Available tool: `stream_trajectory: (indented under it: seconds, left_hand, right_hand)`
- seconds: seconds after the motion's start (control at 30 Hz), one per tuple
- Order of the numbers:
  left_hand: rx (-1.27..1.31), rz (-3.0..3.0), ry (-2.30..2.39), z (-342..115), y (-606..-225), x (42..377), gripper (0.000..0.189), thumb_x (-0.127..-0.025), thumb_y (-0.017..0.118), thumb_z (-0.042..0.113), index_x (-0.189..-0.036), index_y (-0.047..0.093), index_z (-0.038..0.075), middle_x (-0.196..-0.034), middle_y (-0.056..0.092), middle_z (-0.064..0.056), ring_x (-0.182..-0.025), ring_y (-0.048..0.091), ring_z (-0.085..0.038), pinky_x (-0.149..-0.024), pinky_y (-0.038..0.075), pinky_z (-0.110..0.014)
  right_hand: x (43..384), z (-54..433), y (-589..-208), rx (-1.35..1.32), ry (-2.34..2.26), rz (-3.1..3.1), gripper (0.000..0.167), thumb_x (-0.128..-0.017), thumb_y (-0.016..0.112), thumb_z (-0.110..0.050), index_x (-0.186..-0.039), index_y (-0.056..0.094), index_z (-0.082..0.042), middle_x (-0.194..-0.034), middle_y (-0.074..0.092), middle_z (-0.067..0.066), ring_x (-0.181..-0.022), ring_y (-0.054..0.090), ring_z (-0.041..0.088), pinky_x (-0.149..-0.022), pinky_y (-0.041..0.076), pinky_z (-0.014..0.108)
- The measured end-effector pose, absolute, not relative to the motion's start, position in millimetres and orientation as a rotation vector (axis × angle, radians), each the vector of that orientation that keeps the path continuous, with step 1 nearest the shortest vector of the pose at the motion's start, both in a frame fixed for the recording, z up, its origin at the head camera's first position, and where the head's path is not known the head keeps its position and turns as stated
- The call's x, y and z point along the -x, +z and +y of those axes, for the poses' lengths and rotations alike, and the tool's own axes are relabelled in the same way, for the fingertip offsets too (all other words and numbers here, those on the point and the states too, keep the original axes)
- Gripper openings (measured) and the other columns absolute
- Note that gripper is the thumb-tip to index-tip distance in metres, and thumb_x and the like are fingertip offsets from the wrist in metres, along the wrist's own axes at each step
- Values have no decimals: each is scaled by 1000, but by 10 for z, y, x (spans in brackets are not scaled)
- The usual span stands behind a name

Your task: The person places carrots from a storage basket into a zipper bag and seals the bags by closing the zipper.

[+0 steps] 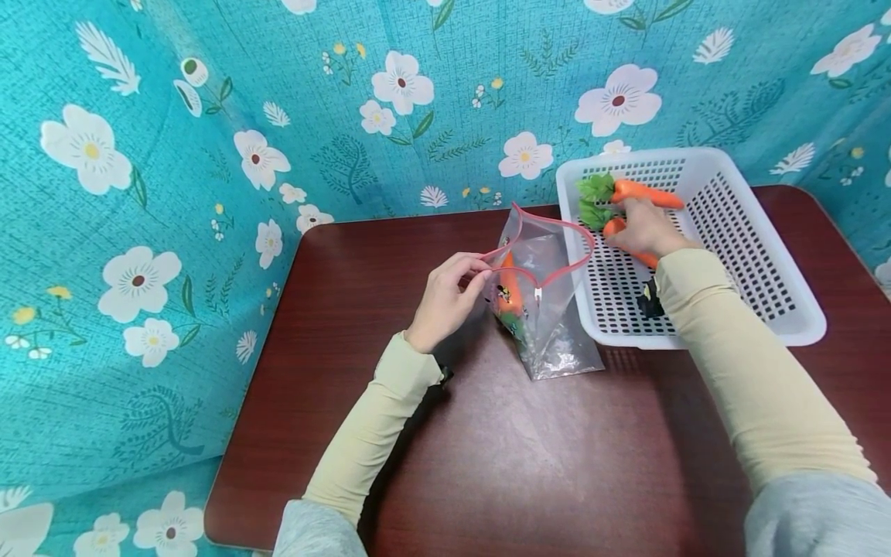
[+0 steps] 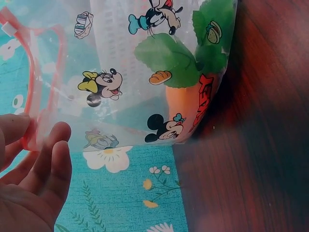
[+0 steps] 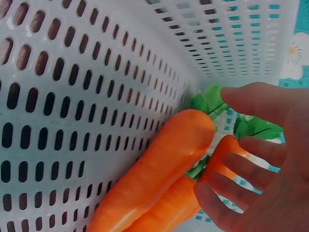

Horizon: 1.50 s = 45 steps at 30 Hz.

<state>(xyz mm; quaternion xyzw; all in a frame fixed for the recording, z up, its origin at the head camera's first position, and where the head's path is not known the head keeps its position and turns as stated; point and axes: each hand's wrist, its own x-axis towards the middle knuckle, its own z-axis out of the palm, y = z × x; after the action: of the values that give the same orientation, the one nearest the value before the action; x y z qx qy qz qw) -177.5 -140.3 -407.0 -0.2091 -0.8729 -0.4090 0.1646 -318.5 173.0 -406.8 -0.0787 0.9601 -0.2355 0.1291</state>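
Observation:
A clear zip bag [image 1: 567,352] with a red-edged, gaping mouth stands on the table, cartoon figures printed on it. Its rim is pinched between thumb and fingers of my left hand [image 1: 448,298]. Inside the bag is an orange carrot [image 1: 510,286] with green leaves [image 2: 166,58]. My right hand [image 1: 647,224] reaches into a white plastic basket [image 1: 786,271], over carrots. One carrot [image 1: 657,195] lies toward the back, another [image 1: 643,257] nearer. In the right wrist view the fingers are spread beside a large carrot [image 3: 159,169], with nothing enclosed.
The basket stands at the right of the dark red-brown table [image 1: 334,309], its left wall close against the bag. A teal flowered cloth [image 1: 334,100] hangs behind the table and along its left side.

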Motion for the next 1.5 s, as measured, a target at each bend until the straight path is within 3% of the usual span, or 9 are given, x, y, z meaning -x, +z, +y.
stream_trajectory:
  seconds: [0.37,0.6,0.9,1.1,1.27,1.5]
  left_hand:
    - [610,-2479,-1190,-1398,-4089,1770,12,-93,63,13,-102,68,6,-108,66,-8,-86,62,-14,-65,54,-38]
    - [609,-2474,-1189,-1405,-4088,1776,12,-93,64,12,-102,68,6,-107,66,-8,-85,60,-13,-66,54,-39]
    - [600,-2485,-1181,-1410,-4078,1772,13,-93,64,14,-103,68,6,-106,66,-7,-84,60,-12,-67,50,-23]
    - [603,-2479,-1185,-1417,-4086,1774,13,-94,63,15,-102,68,6,-106,66,-6,-84,60,-12,-67,53,-31]
    - [598,-2484,-1172,-1417,-4080,1769,13,-93,63,15,-102,68,7,-107,66,-6,-85,61,-12,-66,50,-23]
    - [596,-2479,-1189,-1418,-4077,1752,11,-92,65,10,-102,68,5,-106,66,-8,-84,60,-14,-67,54,-33]
  right_hand:
    - [3183,1738,-4143,197,-595,2753,77,-87,64,-17,-147,21,7,-143,27,36,-126,32,53,-104,28,64]
    - [3184,1720,-4179,197,-606,2724,78,-87,64,-16,-147,21,7,-143,26,36,-127,31,53,-104,29,65]
    - [3186,1691,-4207,202,-559,2731,75,-84,64,-15,-142,24,11,-137,28,38,-123,32,54,-104,29,64]
    - [3192,1680,-4199,223,-553,2704,78,-84,64,-15,-144,22,11,-141,25,40,-126,30,54,-105,28,64]
    - [3183,1673,-4187,229,-520,2692,79,-84,66,-16,-143,22,13,-140,28,40,-127,31,53,-106,29,62]
    - [3153,1654,-4174,202,-463,2658,78,-85,66,-16,-142,24,14,-133,38,38,-123,40,51,-105,33,61]
